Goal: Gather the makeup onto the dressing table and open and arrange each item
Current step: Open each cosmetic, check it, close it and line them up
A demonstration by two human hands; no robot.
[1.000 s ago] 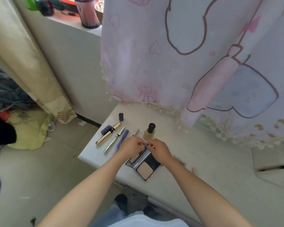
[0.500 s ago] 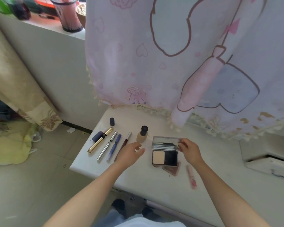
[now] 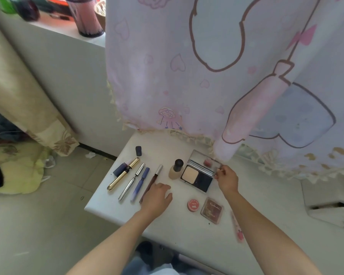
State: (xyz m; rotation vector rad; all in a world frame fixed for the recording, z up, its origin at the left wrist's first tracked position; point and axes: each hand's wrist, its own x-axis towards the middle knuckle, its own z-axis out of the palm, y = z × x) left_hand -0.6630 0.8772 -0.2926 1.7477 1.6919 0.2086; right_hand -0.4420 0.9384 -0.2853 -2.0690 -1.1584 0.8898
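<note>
A white dressing table stands in a pale room with a tiled floor, and all the makeup lies on its top. Nearest the person, towards the right, lies a slim pink tube, too blurred to read. Just beyond it sit a square clear-lidded blush palette and a small round red pot, side by side, both closed.

The left hand is palm down over the table, fingers loose and gripping nothing. It covers the near end of a brown pencil with a silver cap; whether it touches the pencil cannot be told. To the left run a blue pen-shaped tube, a silver tube, a gold tube and an uncapped navy lipstick, roughly parallel.

Farther back, the right hand pinches the right corner of the raised mirrored lid of a black powder compact, which lies open with a beige pan showing. A beige glass bottle with a black cap stands upright just left of it. A loose navy cap lies apart near the far left corner.

Behind hangs a pink cartoon-print curtain, its fringe reaching the tabletop.
</note>
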